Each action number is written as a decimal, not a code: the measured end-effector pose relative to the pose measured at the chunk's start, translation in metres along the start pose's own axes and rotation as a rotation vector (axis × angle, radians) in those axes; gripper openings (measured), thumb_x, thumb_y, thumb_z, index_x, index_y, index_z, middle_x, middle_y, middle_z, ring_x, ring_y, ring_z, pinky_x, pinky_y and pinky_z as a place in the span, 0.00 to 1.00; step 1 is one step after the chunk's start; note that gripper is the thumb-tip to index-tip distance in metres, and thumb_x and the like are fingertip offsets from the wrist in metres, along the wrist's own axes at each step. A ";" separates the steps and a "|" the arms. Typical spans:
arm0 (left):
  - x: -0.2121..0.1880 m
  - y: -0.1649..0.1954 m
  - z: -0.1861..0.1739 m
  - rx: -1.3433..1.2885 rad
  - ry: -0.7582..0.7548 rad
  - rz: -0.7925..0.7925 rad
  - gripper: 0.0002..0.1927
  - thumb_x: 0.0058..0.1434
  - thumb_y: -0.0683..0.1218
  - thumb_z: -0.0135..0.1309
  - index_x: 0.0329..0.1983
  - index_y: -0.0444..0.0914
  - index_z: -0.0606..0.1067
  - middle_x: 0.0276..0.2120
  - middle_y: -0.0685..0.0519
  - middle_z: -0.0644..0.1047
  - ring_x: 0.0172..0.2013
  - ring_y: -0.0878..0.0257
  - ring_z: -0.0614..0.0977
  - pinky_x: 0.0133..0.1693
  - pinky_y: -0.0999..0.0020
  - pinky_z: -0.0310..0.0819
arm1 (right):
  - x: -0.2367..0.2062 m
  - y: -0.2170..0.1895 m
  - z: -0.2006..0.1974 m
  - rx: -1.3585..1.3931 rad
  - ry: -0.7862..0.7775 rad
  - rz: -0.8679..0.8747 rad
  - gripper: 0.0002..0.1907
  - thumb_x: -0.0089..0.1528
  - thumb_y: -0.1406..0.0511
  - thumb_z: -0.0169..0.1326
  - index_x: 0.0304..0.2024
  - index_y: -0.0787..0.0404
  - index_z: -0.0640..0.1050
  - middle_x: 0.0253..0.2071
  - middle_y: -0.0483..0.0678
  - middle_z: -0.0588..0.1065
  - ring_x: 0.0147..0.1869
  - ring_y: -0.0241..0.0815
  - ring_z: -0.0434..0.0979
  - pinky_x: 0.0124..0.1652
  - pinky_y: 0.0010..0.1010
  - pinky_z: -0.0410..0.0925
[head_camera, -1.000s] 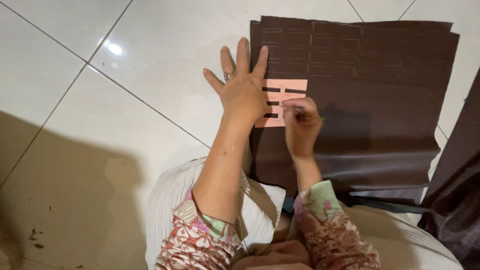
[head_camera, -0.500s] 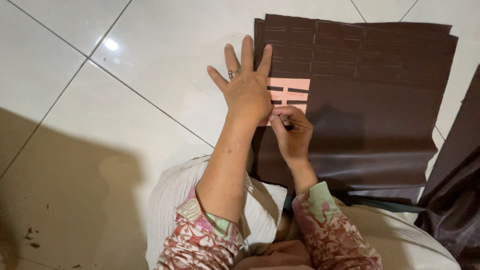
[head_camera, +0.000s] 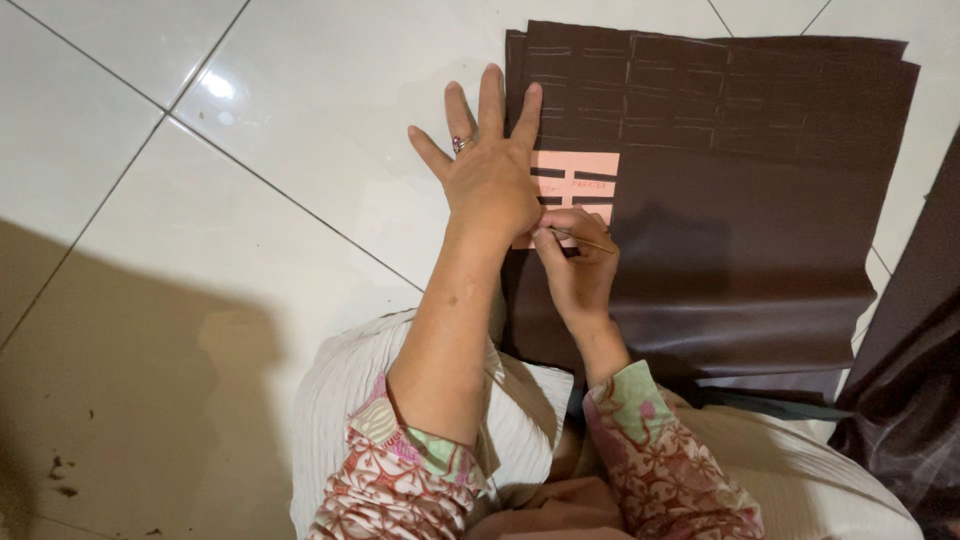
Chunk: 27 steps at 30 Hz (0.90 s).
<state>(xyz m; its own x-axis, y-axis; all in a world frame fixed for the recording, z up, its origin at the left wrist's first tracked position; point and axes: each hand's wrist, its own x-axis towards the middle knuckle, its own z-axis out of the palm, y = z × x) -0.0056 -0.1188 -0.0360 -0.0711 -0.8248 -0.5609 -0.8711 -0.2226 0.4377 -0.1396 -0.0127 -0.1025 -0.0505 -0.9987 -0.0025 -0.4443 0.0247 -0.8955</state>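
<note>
My right hand (head_camera: 578, 265) pinches a thin pencil (head_camera: 585, 240), its length running toward the right of the frame, tip at the lower edge of the pink template (head_camera: 585, 165). My left hand (head_camera: 490, 175), fingers spread wide, presses the template's left side flat onto the brown fabric (head_camera: 750, 230) at centre frame, on the white tiled floor (head_camera: 250, 200).

Card template (head_camera: 580, 180) lies on fabric (head_camera: 750, 220), seemingly under both hands.

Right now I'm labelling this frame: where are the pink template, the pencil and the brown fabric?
pink template (head_camera: 585, 175), head view, upper right part.
pencil (head_camera: 588, 242), head view, mid shaft.
brown fabric (head_camera: 760, 240), head view, bare middle.
</note>
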 end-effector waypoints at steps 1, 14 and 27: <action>0.000 0.000 -0.001 -0.002 -0.008 -0.001 0.65 0.32 0.37 0.71 0.76 0.55 0.54 0.77 0.49 0.39 0.74 0.41 0.34 0.64 0.20 0.24 | 0.001 0.000 0.000 0.020 -0.006 0.004 0.06 0.61 0.76 0.60 0.39 0.62 0.80 0.39 0.45 0.80 0.42 0.34 0.76 0.44 0.24 0.70; -0.002 0.000 -0.003 -0.002 -0.032 0.001 0.71 0.26 0.38 0.75 0.76 0.55 0.53 0.77 0.49 0.37 0.74 0.40 0.33 0.64 0.20 0.25 | -0.002 0.002 0.001 -0.021 0.012 -0.095 0.07 0.62 0.77 0.61 0.41 0.63 0.81 0.39 0.46 0.80 0.45 0.38 0.75 0.56 0.32 0.68; 0.005 -0.006 0.016 -0.027 0.052 0.015 0.58 0.41 0.38 0.66 0.76 0.54 0.55 0.77 0.48 0.39 0.74 0.39 0.33 0.63 0.20 0.22 | 0.003 0.002 -0.003 0.084 0.010 0.013 0.07 0.62 0.78 0.56 0.39 0.64 0.80 0.40 0.45 0.76 0.40 0.30 0.73 0.40 0.21 0.68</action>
<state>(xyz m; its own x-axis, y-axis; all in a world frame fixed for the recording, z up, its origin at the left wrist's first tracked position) -0.0083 -0.1135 -0.0528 -0.0579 -0.8540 -0.5170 -0.8567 -0.2234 0.4650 -0.1430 -0.0153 -0.1034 -0.0653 -0.9978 -0.0105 -0.3669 0.0338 -0.9297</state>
